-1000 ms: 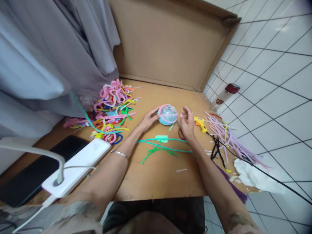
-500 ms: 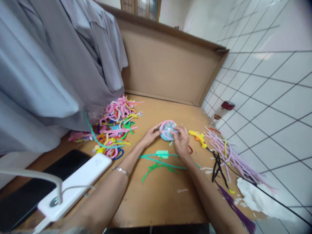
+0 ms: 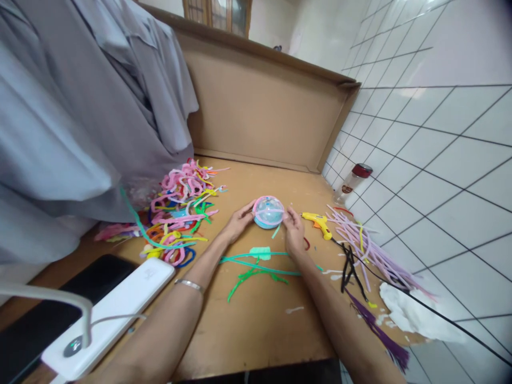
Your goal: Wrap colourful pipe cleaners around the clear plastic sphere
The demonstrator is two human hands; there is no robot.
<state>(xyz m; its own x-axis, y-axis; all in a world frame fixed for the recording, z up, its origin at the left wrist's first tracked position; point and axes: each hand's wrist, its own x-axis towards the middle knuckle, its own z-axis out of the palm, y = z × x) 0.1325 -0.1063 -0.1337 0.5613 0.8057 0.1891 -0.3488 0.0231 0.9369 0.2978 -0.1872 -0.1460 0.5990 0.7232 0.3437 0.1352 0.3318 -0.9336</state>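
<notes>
Between my hands is a small clear round bowl-like piece (image 3: 269,217) with pink pipe cleaner round its rim, light blue below and a lilac strip across the top. My left hand (image 3: 240,221) grips its left side with thumb and fingers. At its right edge, my right hand (image 3: 294,228) pinches the end of the lilac strip. A short pale green tail (image 3: 276,231) hangs from the piece near the right hand. Teal pipe cleaners (image 3: 244,261), a mint-green patch (image 3: 260,253) and a twisted green stem (image 3: 244,278) lie just below, partly under the right wrist.
A yellow glue gun (image 3: 318,223) with a black cord lies to the right, beside lilac pipe cleaners (image 3: 360,245) and a jar (image 3: 352,181). Leftward are a heap of coloured pipe cleaners (image 3: 180,197), a white power bank (image 3: 116,314) and hanging grey cloth (image 3: 120,96). Cardboard (image 3: 256,101) stands behind.
My right hand has moved from over the top of the round piece to its right edge, so the lilac strip now shows across it. The whole view has shifted slightly.
</notes>
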